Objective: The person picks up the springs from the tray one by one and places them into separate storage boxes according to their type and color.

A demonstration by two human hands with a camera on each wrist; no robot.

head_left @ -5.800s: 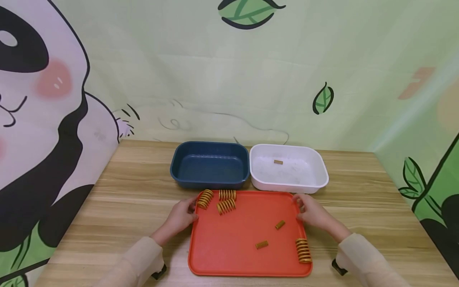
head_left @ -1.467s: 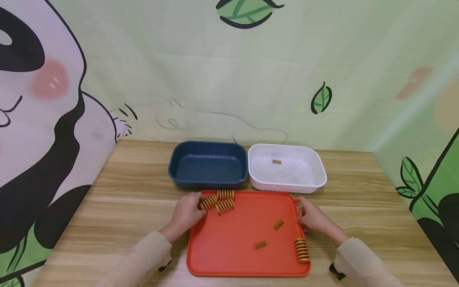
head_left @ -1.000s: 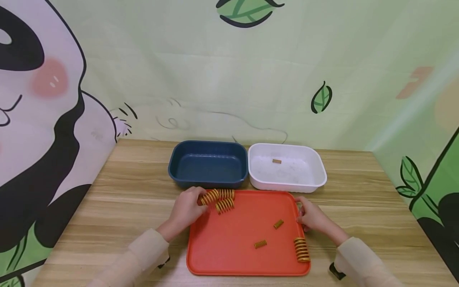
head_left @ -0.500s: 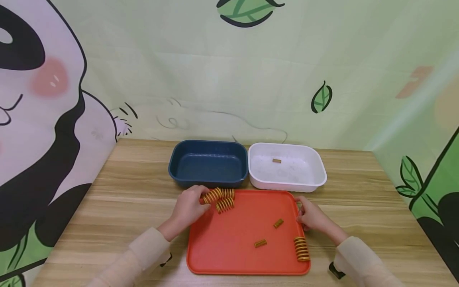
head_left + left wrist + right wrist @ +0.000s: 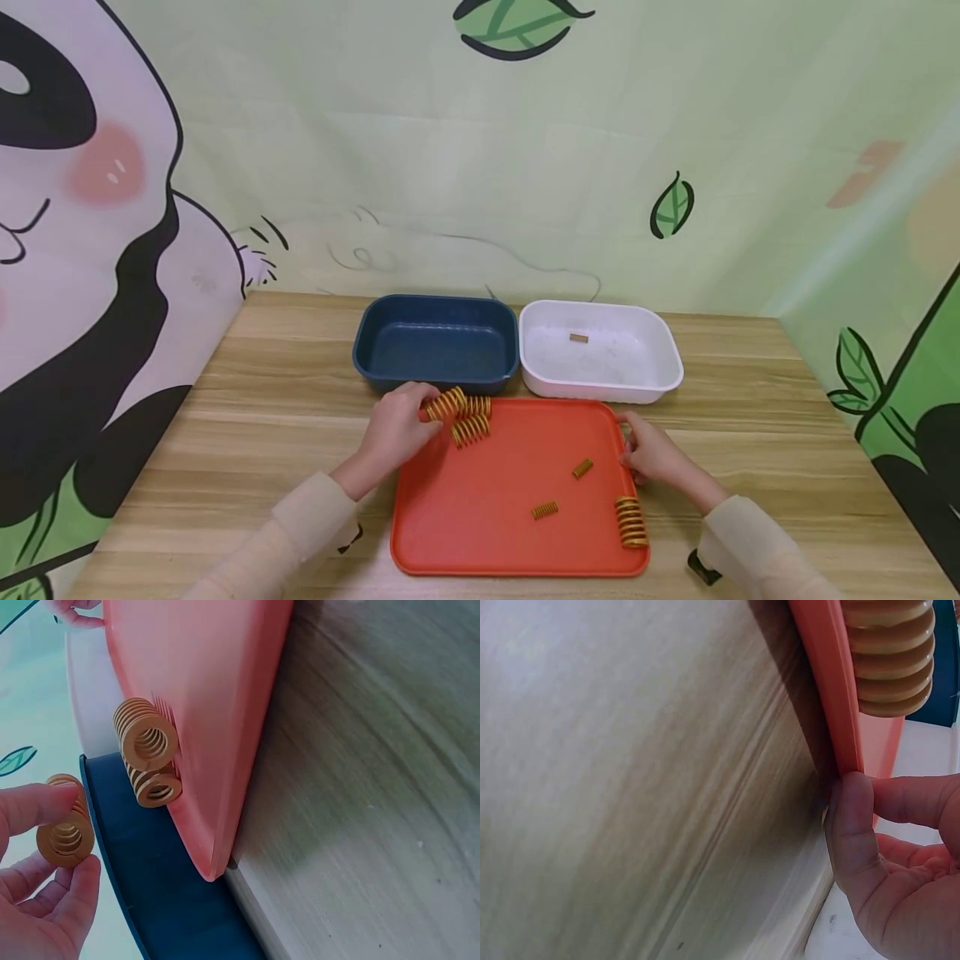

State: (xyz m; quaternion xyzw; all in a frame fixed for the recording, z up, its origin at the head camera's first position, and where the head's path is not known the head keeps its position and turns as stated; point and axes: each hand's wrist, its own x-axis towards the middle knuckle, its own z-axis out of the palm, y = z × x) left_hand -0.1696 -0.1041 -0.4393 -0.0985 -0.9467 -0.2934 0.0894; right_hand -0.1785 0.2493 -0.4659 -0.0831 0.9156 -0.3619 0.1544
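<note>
A thick yellow-brown coil spring (image 5: 446, 404) is pinched between the thumb and fingers of my left hand (image 5: 397, 427), over the far left corner of the red tray (image 5: 487, 533). The left wrist view shows this held spring (image 5: 66, 838) end-on, apart from two like it. Those two large springs (image 5: 470, 430) lie together at the tray's far left. My right hand (image 5: 654, 454) pinches the tray's right rim, thumb and finger meeting at the edge in the right wrist view. Near it lies another large spring (image 5: 632, 522). Two small springs, one nearer (image 5: 545, 509) and one farther (image 5: 582, 468), sit mid-tray.
Behind the tray stand a dark blue bin (image 5: 435, 385) and, to its right, a white bin (image 5: 600, 390) with one small spring (image 5: 579, 337) inside. Both bins stand close to the tray's far edge on the wooden table (image 5: 750, 400). A printed cloth (image 5: 420, 167) rises behind.
My left hand has gone from the tray's left rim to the corner spring, taken hold of it and raised it slightly to the right. The right hand stays at the right rim.
</note>
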